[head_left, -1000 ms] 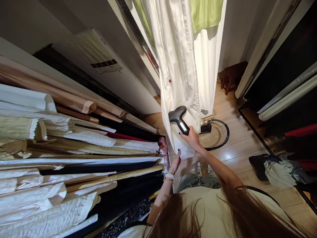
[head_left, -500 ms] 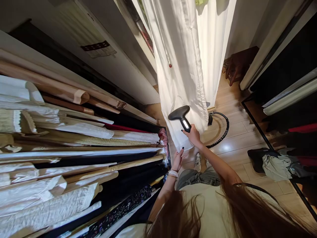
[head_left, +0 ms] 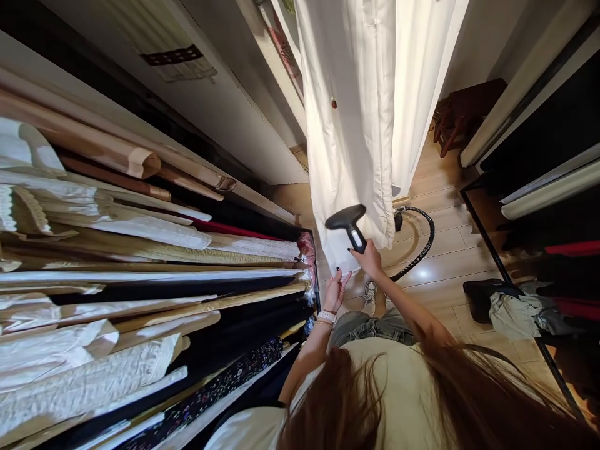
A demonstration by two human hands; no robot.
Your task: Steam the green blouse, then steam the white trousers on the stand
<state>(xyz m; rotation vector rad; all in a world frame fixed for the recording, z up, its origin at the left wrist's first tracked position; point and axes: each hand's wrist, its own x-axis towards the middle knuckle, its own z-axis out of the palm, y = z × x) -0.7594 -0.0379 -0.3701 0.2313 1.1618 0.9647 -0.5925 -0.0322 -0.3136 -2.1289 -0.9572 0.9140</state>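
Observation:
A long white garment (head_left: 356,125) hangs in front of me, reaching almost to the floor. My right hand (head_left: 370,257) is closed round the handle of a black handheld steamer (head_left: 349,224), whose head rests against the lower part of the fabric. My left hand (head_left: 336,289) is at the garment's bottom hem, fingers pinching its edge. A black hose (head_left: 422,240) curls from the steamer across the wooden floor behind the garment.
A packed rail of hanging clothes (head_left: 140,281) fills the left side. A wall and white trim (head_left: 262,119) run behind them. Dark wardrobe doors (head_left: 539,137) stand at the right. A pile of clothes (head_left: 510,309) lies on the floor, and a small wooden stool (head_left: 462,112) is behind.
The view has tilted down, so the green garment at the top has left the frame. My left hand has risen slightly at the hem; the steamer stays low on the fabric.

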